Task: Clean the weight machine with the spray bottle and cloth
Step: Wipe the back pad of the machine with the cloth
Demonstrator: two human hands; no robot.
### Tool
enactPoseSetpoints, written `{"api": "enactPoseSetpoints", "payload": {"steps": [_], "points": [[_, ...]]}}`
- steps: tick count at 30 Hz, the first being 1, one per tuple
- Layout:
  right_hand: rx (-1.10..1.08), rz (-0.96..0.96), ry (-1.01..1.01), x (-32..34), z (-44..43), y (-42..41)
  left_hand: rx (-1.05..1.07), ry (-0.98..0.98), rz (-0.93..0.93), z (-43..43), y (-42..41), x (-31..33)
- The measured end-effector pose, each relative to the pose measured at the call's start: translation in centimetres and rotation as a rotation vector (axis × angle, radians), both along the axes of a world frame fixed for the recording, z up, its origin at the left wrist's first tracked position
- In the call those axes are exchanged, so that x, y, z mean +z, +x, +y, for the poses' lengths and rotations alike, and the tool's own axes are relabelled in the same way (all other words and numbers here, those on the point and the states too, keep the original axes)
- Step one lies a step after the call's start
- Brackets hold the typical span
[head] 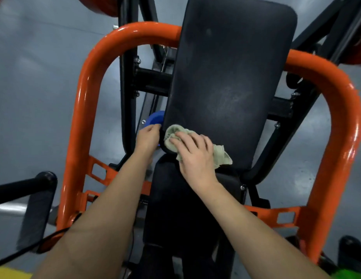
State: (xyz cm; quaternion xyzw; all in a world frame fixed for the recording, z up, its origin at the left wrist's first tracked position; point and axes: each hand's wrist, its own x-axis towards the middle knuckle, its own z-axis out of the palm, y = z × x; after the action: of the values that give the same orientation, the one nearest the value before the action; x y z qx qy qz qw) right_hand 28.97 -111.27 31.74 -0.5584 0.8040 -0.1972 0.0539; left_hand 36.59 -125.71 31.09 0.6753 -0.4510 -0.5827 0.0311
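Note:
The weight machine has a long black back pad (230,81) and an orange tube frame (89,81) curving round it. A pale green cloth (221,155) lies bunched on the pad's lower left corner. My right hand (193,156) presses flat on the cloth with fingers spread. My left hand (147,138) sits at the pad's left edge, fingers curled round a blue object (154,117), apparently the spray bottle, which is mostly hidden behind the pad. The black seat pad (175,198) lies below, between my forearms.
Black steel uprights and cross bars (127,87) stand behind the pad. A black padded handle bar (24,188) juts in from the left. Grey floor (34,77) surrounds the machine. Red weight plates (103,5) show at the top edge.

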Motion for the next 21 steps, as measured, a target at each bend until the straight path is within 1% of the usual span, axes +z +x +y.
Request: {"api": "enactPoseSetpoints", "payload": {"steps": [2,4,5,8,9,10,11,12,13,15,17,19,21], "points": [[-0.007,0.019,0.040,0.5,0.3,0.2,-0.016,0.039,-0.027,1.0,2.1,-0.4],[-0.127,0.018,0.080,2.1,0.2,-1.5,0.025,0.049,-0.043,1.8,3.1,0.3],[-0.247,0.004,0.087,2.8,0.1,-2.9,0.047,0.044,-0.045,2.0,3.1,0.7],[-0.669,-0.113,0.030,4.2,0.4,-7.4,-0.013,-0.039,-0.030,1.7,1.6,2.9],[-0.751,-0.138,0.003,4.4,0.4,-8.2,-0.016,-0.078,-0.002,1.4,0.6,3.8],[-0.783,-0.144,-0.011,4.4,0.1,-8.3,-0.006,-0.112,0.033,1.1,-0.6,4.8],[-0.767,-0.145,-0.016,4.3,-0.5,-7.6,-0.009,-0.149,0.057,0.7,-1.6,5.6],[-0.697,-0.143,-0.005,4.0,-1.2,-6.4,-0.042,-0.191,0.065,0.5,-2.6,6.4],[-0.577,-0.131,0.024,3.7,-1.8,-4.7,-0.103,-0.240,0.048,0.3,-3.5,6.9],[-0.300,-0.107,0.079,2.8,-2.6,-1.0,-0.305,-0.326,-0.097,0.1,-5.1,7.7],[-0.136,-0.118,0.141,2.2,-2.6,1.4,-0.565,-0.376,-0.257,0.1,-6.0,8.0],[-0.126,-0.144,0.149,2.0,-2.1,1.6,-0.741,-0.403,-0.387,-0.5,-6.8,8.2],[-0.187,-0.172,0.115,2.3,-1.2,0.6,-0.848,-0.425,-0.475,-1.5,-7.8,8.9]]}}
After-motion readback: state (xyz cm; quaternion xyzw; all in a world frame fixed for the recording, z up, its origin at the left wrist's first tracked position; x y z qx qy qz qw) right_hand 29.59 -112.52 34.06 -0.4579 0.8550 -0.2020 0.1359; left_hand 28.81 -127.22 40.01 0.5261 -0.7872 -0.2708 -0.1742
